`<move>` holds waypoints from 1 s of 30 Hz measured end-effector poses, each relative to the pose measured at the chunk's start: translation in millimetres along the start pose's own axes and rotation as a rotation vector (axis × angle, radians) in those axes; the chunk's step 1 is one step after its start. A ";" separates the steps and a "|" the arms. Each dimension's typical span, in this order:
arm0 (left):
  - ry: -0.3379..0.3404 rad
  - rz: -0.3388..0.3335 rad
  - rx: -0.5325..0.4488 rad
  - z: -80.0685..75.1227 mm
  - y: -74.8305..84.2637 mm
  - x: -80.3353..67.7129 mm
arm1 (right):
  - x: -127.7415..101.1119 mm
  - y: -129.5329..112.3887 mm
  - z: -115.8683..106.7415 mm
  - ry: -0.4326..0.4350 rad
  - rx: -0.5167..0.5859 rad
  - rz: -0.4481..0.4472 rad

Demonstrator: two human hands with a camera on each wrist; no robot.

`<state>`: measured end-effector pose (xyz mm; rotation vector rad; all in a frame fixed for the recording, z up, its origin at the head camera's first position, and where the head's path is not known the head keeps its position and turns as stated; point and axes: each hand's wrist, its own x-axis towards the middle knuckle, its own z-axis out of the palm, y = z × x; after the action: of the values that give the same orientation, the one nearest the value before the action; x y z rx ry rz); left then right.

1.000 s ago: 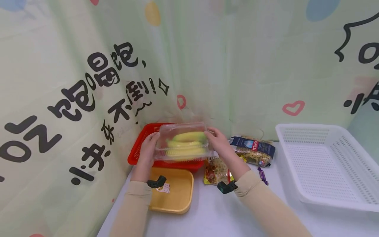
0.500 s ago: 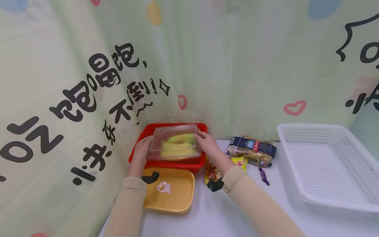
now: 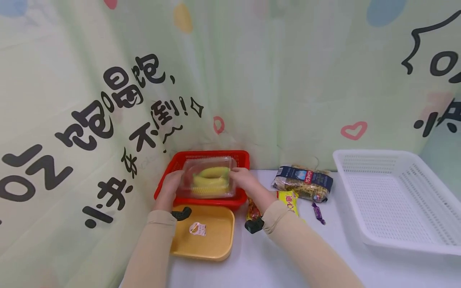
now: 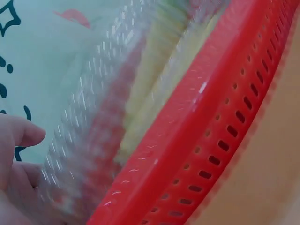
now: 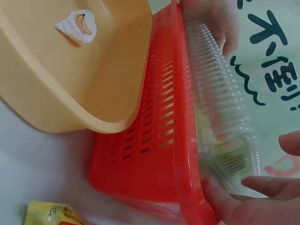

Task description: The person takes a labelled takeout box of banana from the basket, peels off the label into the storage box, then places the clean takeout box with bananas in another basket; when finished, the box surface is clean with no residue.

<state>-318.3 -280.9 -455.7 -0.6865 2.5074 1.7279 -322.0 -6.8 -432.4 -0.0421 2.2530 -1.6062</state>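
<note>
A clear plastic clamshell box [image 3: 187, 182] with yellow bananas [image 3: 212, 182] inside sits tilted within the red basket [image 3: 235, 203], against whose rim it lies. At the box's left end, my left hand [image 3: 169, 187] has its fingers right by the edge; in the left wrist view its thumb [image 4: 30, 133] stands off the plastic. Beside the right end is my right hand [image 3: 248, 182]. The right wrist view has its fingertips [image 5: 258, 183] at the box's corner and its thumb [image 5: 291, 142] apart. Blur runs over the box while the basket looks sharp.
A yellow tray [image 3: 216, 248] with a banana sticker [image 3: 197, 229] stands in front of the basket. To the right lie a yellow snack packet [image 3: 288, 201], an Agnesi pasta bag [image 3: 304, 185], a purple-wrapped candy [image 3: 318, 213] and a large white basket [image 3: 351, 204]. A printed curtain [image 3: 281, 80] hangs behind.
The box has come down and left from above the red basket into it, both hands moving along with it. The thumbs now stand off it. The tray and packets stay put.
</note>
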 end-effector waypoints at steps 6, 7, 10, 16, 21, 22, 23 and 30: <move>-0.049 0.032 0.031 -0.1 -4.2 3.1 | -0.8 -0.8 9.7 -0.040 -0.008 0.025; -0.064 0.033 0.025 -0.2 -4.7 3.6 | -0.7 -0.5 11.1 -0.045 0.004 0.029; -0.088 0.046 0.026 0.9 -5.6 5.2 | 0.1 0.8 14.6 -0.048 0.049 0.040; -0.109 0.066 0.043 4.7 -7.3 5.7 | 2.2 3.5 19.5 -0.039 0.179 0.082; -0.141 0.050 0.029 8.5 -5.7 7.3 | 2.7 4.2 19.0 -0.028 0.210 0.127; -0.145 0.052 0.028 9.4 -5.2 7.9 | 3.0 4.3 18.3 -0.032 0.223 0.135; -0.150 0.049 0.024 10.3 -4.7 8.6 | 3.6 4.2 17.4 -0.035 0.240 0.142; -0.105 0.042 0.038 10.8 0.9 9.2 | 11.4 3.3 10.3 -0.041 0.360 0.113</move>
<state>-329.4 -274.2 -461.4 -0.5300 2.4935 1.6775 -328.8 -17.7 -441.5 0.1428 1.8687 -1.9007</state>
